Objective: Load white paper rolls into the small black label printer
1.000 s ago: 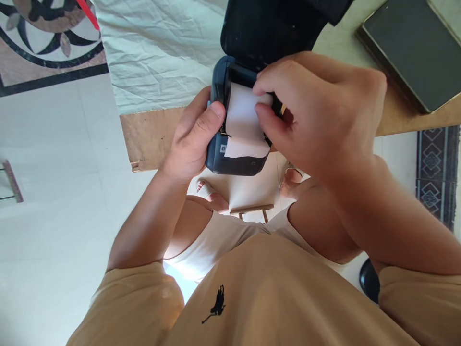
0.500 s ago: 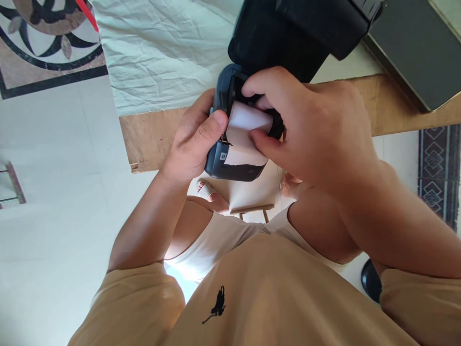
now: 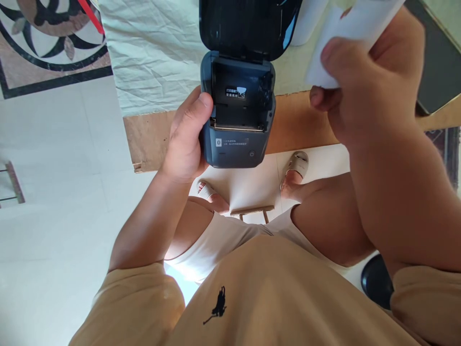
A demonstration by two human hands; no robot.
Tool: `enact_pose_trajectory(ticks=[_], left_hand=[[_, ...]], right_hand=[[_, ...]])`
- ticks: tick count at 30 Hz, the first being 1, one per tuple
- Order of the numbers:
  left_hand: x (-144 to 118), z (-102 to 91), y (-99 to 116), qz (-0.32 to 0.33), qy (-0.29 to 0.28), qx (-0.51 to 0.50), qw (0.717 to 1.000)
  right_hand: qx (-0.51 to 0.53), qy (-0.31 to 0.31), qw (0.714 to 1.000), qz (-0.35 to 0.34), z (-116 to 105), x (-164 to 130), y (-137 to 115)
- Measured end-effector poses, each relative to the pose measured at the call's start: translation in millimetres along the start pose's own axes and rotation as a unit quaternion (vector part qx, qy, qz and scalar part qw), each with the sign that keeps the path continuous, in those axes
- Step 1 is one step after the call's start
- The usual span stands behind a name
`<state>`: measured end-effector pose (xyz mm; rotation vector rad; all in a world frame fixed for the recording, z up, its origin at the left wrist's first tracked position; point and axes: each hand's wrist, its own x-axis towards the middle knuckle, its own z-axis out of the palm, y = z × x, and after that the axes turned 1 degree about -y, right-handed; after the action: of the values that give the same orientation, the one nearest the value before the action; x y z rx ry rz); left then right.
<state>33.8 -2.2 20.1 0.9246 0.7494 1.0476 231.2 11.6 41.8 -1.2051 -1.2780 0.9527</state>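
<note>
My left hand grips the left side of a small dark blue label printer, held at the table's front edge. Its black lid is swung up and back. Inside, the paper compartment is bare, with a small printed label on its floor. To the right of the printer, my right hand is closed on a white paper roll, raised above the table and tilted. Part of the roll passes out of the top of the picture.
A pale green cloth covers the table, leaving its wooden edge bare. A dark grey flat object lies at the right. Behind the roll stands a white object, partly cut off. A round black object is low at right.
My right hand has pulled the paper roll out of the printer and moved it up and to the right. The printer has turned more upright in my left hand, with its lid now facing straight back.
</note>
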Motion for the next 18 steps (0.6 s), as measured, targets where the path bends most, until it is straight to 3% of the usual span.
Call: enact_pose_trajectory(ticks=[6,11,18], left_hand=[[0,0.8,0,0.002,-0.010,-0.011,1.000],[1,2.8,-2,0.028,0.000,-0.015,0.999],[1,2.0,-2,0.027,-0.018,-0.020,0.999]], right_hand=[[-0.109,0.025,0.993,-0.038,-8,-1,9],[-0.309,0.011,0.943,-0.124,-19,1,6],[-0.331,-0.039,0.932,-0.142,-20,-1,2]])
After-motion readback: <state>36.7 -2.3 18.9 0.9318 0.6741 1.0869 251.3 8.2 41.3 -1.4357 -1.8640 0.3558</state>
